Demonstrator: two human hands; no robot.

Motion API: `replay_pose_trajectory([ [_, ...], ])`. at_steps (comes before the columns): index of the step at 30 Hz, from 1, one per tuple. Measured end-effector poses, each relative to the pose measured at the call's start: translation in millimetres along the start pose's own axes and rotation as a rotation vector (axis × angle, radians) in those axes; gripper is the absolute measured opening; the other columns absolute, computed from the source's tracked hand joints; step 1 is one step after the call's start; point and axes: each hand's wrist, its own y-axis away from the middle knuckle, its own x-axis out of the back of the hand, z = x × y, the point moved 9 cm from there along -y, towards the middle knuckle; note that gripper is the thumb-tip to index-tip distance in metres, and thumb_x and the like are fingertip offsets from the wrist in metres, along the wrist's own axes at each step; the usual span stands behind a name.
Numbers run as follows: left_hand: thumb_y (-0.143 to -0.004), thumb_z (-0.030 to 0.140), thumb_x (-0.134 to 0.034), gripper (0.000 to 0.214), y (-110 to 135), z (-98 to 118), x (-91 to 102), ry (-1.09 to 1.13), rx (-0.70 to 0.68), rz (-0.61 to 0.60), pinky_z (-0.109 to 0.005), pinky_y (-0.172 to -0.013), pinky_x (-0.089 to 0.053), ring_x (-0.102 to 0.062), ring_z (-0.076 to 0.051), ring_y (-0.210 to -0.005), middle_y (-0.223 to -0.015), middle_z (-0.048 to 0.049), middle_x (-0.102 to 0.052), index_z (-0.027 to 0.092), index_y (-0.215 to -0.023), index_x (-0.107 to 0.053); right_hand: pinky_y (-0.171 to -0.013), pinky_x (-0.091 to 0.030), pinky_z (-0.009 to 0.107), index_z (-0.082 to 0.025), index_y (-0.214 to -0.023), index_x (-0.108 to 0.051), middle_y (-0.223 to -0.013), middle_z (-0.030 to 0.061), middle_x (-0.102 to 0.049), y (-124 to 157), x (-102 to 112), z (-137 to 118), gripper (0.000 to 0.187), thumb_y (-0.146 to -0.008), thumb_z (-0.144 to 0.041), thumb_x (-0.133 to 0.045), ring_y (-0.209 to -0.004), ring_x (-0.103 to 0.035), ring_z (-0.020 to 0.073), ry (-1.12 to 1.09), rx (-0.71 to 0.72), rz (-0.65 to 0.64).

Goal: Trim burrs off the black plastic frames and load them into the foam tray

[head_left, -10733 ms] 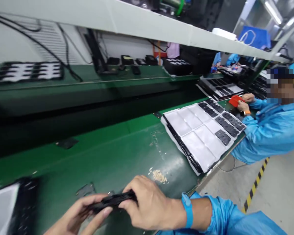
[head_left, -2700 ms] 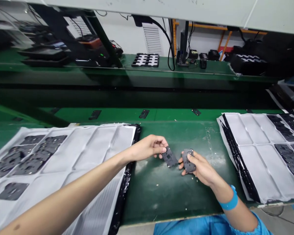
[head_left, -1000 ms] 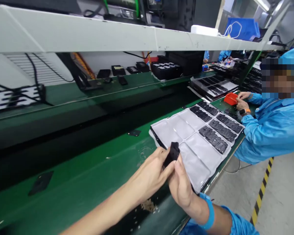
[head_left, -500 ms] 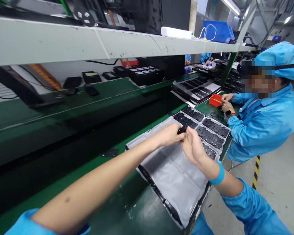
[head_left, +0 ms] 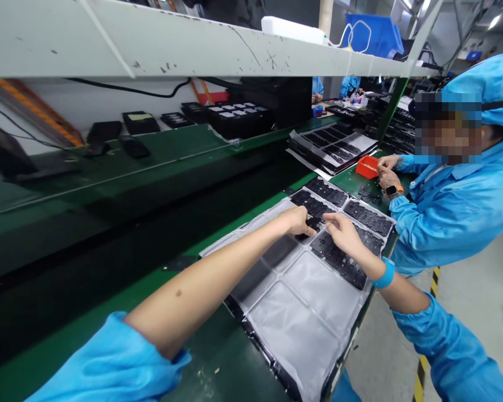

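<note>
Half a second back both hands were up pinching 1 small flat black plastic part [head_left: 311, 224]. Now left hand [head_left: 298, 220] and right hand [head_left: 341, 233] press it down into the white compartment tray [head_left: 305, 329], far end, beside filled rows.

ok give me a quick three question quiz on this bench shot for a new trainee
1. True or false: both of the worker's hands are over the white tray.
2. What does the left hand pinch? A) a small black part B) a red box C) a cable
3. Fill in: the co-worker's hands are beside a small ___ box.

Key
1. True. The left hand and the right hand meet above the tray's far pockets.
2. A. The black part sits at its fingertips, just above the rows of black parts already in the tray.
3. Red. The red box rests on the green bench.
</note>
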Motion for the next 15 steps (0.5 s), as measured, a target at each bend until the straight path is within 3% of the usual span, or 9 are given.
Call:
replay_pose_trajectory([
  [4, -0.083, 0.054, -0.080, 0.040, -3.6, -12.3, 12.2, 0.059, 0.014, 0.046, -0.025, -0.060, -0.049, -0.068, -0.016, -0.063, -0.073, -0.0010, -0.071, 0.015, -0.085, -0.071, -0.110, -0.045, 0.054, -0.019, -0.108, -0.078, -0.115, 0.0122, -0.075, 2.7, -10.0, -16.9, 0.031, -0.085, -0.005, -0.063, -0.113, -0.065, 0.0300, 0.187, 0.158, -0.074],
  [10, -0.098, 0.042, -0.070, 0.029, -10.4, -35.8, 21.2, 0.010, 0.070, 0.111, -0.038, -0.081, -0.060, -0.071, -0.021, -0.091, -0.106, -0.0051, -0.073, 0.015, -0.107, -0.070, -0.109, -0.044, 0.049, -0.026, -0.104, -0.082, -0.112, 0.0077, -0.079, -0.1, -52.9, -40.1, 0.041, -0.082, 0.004, -0.064, -0.110, -0.064, 0.0281, 0.338, 0.376, -0.360],
  [15, -0.099, 0.040, -0.071, 0.028, -5.9, -48.8, 23.2, 0.008, 0.075, 0.085, -0.040, -0.084, -0.061, -0.072, -0.022, -0.095, -0.108, -0.0052, -0.073, 0.014, -0.109, -0.071, -0.101, -0.049, 0.042, -0.023, -0.092, -0.083, -0.098, 0.0041, -0.082, -12.2, -69.4, -43.9, 0.052, -0.071, 0.016, -0.054, -0.099, -0.069, 0.0243, 0.398, 0.457, -0.529],
])
